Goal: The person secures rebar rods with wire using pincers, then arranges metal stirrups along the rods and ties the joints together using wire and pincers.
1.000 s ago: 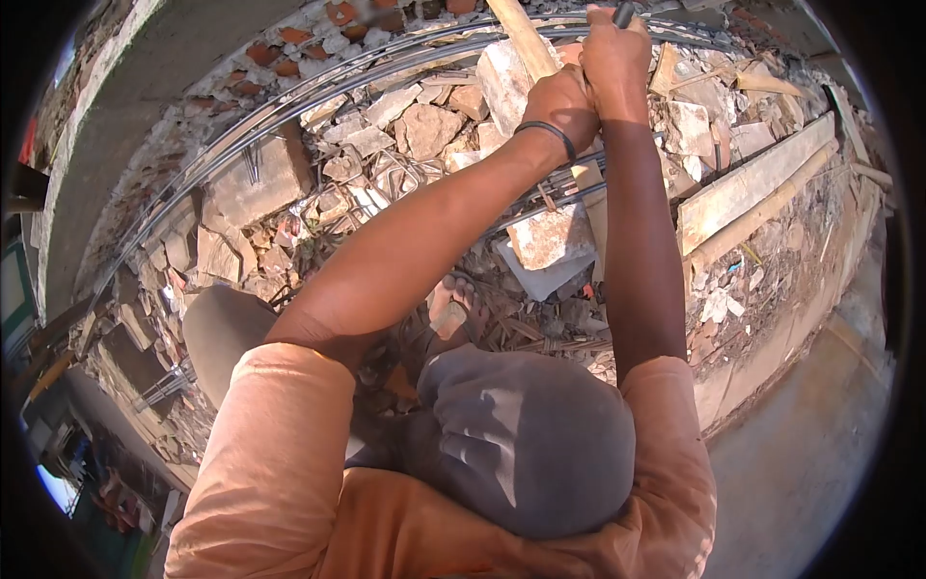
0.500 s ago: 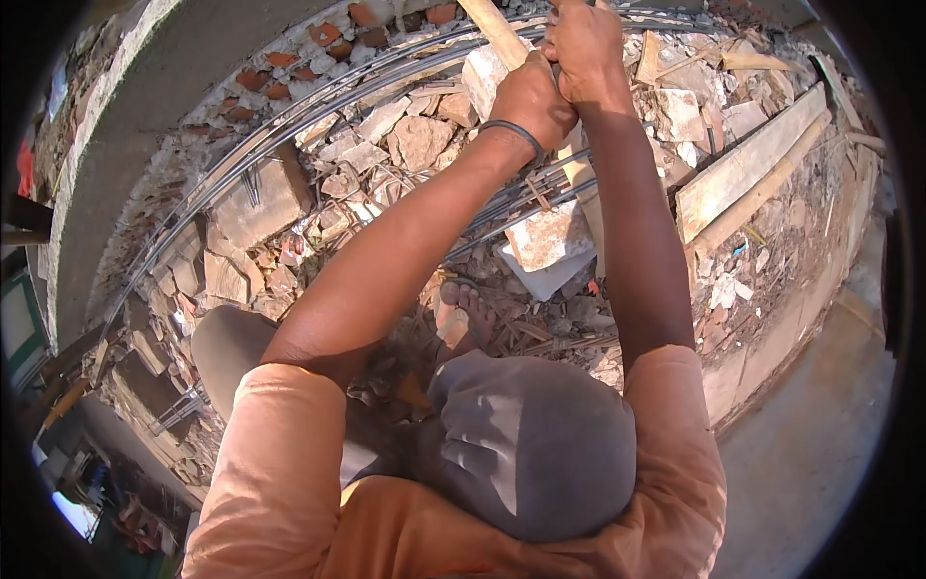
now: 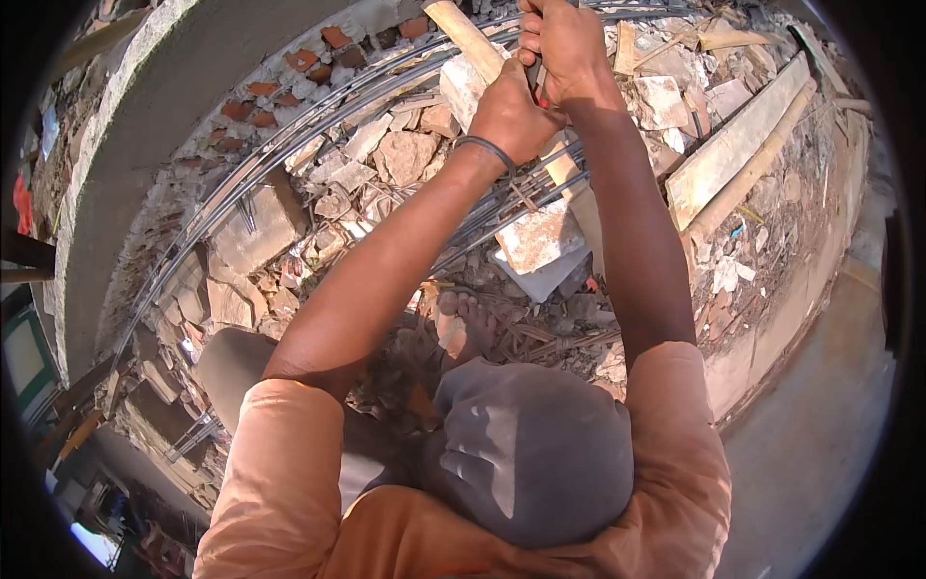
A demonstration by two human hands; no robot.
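My left hand (image 3: pixel 511 116), with a dark band at the wrist, is closed beside my right hand at the top of the view. My right hand (image 3: pixel 571 56) has its fingers curled round a dark, narrow tool (image 3: pixel 536 79) with a bit of red at its near end; its kind does not show. What my left fingers hold is hidden. Both hands are over a bundle of steel bars (image 3: pixel 482 224). A pale wooden strip (image 3: pixel 465 39) runs beneath my left hand and emerges below it.
Broken bricks and concrete rubble (image 3: pixel 405 156) surround the bars. A white-faced block (image 3: pixel 540 236) lies near my bare foot (image 3: pixel 465 323). Planks (image 3: pixel 738 140) rest at the right. A concrete beam (image 3: pixel 145 125) curves along the left, and a brick wall (image 3: pixel 262 89) stands beyond the bars.
Both hands have shifted slightly left in the view, and a gap has opened between them where the dark tool with its red end now shows. The whole scene has also shifted slightly.
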